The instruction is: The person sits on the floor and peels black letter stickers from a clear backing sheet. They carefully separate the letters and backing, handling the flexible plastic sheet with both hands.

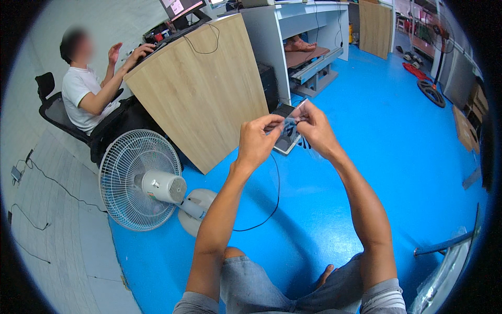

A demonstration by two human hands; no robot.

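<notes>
My left hand (256, 140) and my right hand (318, 131) are raised in front of me, close together over the blue floor. The fingers of both are closed in a pinch on a small blue-grey bundle (288, 127), which looks like thin strips or loops. Its exact kind is too small to tell. A thin flat piece with a pale surface (299, 109) sticks up by my right fingertips. Clear, film-like plastic (312, 152) seems to hang below my right hand. My fingers hide part of what they grip.
A white pedestal fan (140, 180) stands at left, its cable crossing the floor. Beyond it is a wooden desk (201, 86), where a person (86, 91) sits. A dark box with a pale edge (285, 149) lies behind my hands. Plastic-wrapped material (439, 277) is at lower right.
</notes>
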